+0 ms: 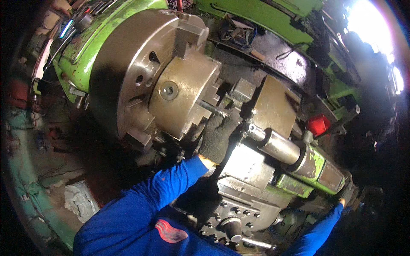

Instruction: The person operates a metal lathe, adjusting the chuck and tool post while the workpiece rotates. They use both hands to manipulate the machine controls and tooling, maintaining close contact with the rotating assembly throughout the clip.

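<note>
While the left hand (pixel 218 138), in its dark glove, is just to the right of the large lathe chuck (pixel 124 64), its fingers are near the end of a thin dark bar (pixel 212 107). This bar lies at the right face of what looks like a smaller chuck (pixel 181 94), which sits between the jaws of the large lathe chuck, on its right side. Whether the grip of the left hand grasps the bar or only rests beside it, I am not able to say, because the fingertips are hidden. The right hand (pixel 348 192) is well apart from the large lathe chuck, far to its lower right, at the outer end of the green tailstock (pixel 314 164); its grip is too dark to judge.

For careful work here, I think the spindle must be fully at rest, since the left fingers and the loose glove are so near to jaw edges. The bright tailstock quill (pixel 279 147) points toward the large lathe chuck, so any feed from the right hand should be slow, and the left fingers should keep out of its line. It also seems wise to keep the blue sleeve (pixel 179 177) away from the jaws.
</note>
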The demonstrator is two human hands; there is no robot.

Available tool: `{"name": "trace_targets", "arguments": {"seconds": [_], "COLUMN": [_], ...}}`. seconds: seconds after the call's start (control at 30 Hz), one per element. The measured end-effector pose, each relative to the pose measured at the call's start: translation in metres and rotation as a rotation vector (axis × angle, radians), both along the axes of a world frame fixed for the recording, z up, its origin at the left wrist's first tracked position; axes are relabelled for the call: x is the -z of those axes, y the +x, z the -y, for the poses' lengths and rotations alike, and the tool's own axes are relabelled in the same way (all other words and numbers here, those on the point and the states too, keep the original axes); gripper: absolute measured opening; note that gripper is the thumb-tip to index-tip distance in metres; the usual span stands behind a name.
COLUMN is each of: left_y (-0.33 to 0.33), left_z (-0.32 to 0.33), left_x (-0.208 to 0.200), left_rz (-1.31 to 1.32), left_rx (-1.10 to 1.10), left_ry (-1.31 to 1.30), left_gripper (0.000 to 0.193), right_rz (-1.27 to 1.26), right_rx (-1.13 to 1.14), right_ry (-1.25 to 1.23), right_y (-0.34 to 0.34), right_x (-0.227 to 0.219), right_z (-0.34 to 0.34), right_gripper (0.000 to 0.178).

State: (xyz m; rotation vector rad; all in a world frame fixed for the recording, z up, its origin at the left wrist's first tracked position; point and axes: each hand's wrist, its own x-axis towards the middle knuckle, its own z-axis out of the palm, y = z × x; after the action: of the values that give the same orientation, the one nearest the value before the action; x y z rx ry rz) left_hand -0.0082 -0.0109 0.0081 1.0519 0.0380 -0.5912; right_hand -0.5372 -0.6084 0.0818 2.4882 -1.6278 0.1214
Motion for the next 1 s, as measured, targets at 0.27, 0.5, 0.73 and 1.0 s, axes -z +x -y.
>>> {"name": "trace_targets", "arguments": {"seconds": [0.27,0.5,0.73,1.0], "left_y": [0.003,-0.005,0.01,0.004], "left_z": [-0.001,-0.008,-0.022,-0.007], "left_x": [0.007,0.025,0.008,0.02], "left_rz": [-0.114,-0.142,-0.02,0.035], "left_rx": [0.069,0.079,0.124,0.088], "left_ry": [-0.108,-0.228,-0.024,0.081], "left_gripper": [0.027,0.041,0.028,0.031], "right_rz": [-0.033,-0.262,0.106,-0.37], "right_rx": [0.139,-0.078,0.174,0.12], "right_ry": [0.117,-0.256,0.098,-0.123], "right_y": [-0.042,-0.051,0.069,0.04], "right_x": [-0.015,-0.015,0.005,-0.018], "right_z": [0.037,0.031,-0.042,-0.042], "right_gripper": [0.047,0.061,0.052,0.054]}}
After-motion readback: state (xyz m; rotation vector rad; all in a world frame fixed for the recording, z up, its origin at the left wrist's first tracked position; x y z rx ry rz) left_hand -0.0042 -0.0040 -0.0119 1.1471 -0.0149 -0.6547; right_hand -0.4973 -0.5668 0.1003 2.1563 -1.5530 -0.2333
